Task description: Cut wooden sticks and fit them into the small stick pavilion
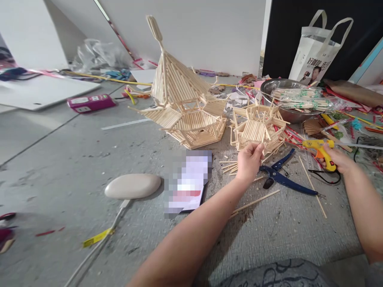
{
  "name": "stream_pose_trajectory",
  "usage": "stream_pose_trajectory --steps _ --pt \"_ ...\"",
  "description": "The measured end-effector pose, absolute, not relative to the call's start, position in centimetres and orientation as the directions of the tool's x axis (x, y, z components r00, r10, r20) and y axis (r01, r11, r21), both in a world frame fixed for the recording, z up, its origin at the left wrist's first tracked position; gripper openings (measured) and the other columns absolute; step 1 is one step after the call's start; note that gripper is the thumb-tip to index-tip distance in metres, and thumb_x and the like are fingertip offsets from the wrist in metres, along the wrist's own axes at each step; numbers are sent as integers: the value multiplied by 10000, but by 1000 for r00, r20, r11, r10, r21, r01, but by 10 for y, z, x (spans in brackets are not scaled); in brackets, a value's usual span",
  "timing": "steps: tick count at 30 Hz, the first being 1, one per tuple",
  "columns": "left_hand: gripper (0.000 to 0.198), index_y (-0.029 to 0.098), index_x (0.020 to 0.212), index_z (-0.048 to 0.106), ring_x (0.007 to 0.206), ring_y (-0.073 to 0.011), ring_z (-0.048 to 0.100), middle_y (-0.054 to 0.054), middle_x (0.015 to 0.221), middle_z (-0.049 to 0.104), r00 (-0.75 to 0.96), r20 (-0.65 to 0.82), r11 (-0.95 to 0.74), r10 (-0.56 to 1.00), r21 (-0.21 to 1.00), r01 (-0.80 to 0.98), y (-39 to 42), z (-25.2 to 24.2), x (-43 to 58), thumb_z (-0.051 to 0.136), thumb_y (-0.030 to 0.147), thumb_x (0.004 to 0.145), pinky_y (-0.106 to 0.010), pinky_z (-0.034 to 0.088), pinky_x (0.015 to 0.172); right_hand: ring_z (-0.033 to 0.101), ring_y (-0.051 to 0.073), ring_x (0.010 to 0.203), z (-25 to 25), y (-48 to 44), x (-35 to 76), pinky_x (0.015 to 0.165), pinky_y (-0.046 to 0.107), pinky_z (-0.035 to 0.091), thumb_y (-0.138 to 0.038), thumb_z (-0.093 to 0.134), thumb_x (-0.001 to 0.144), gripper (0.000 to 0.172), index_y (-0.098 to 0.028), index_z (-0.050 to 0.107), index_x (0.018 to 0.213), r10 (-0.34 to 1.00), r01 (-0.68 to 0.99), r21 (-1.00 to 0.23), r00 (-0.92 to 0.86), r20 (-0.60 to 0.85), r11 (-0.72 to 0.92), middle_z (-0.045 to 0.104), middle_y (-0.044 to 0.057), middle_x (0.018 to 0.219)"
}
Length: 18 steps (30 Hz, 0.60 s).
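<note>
Small stick model [249,129] stands on the grey floor [72,167], in front of the person and just beyond the left hand [249,159]. The left fingers are closed in a pinch at the front edge of the model; whether a stick is clamped between them cannot be told. The right hand [339,158] grips a yellow glue gun [314,144] by its handle, nozzle directed left toward the model, with a pale rod extending from the rear. A blue hand cutter [295,185] lies on the floor between the two hands. A loose stick [256,202] lies nearer the person. A larger stick model [182,85] with a tall pointed roof stands to the left; a metal bowl [289,115] containing wrapped stick bundles [299,104] sits behind, to the right
</note>
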<state>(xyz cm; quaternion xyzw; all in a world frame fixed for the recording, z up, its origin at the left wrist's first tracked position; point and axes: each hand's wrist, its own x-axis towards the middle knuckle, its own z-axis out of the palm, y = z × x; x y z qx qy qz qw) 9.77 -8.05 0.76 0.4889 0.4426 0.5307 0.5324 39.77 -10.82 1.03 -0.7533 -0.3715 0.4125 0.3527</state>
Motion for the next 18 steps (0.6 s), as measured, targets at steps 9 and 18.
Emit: stream_pose_trajectory --steps 9,18 --pt "262 166 590 514 346 -41 387 65 436 471 32 65 -63 997 997 -52 -81 11 97 534 351 774 -171 293 372 553 167 484 3 -102 398 518 310 448 -685 341 773 574 -184 601 666 810 542 -602 408 -422 -587 601 77 569" --pt "248 182 628 536 410 -72 429 59 463 487 9 124 -125 992 988 88 -75 12 96 503 370 786 -200 346 456 557 388 985 27 -103 395 699 414 376 -756 146 746 859 -99 677 900 810 829 -2 546 -215 -559 603 303 1017"
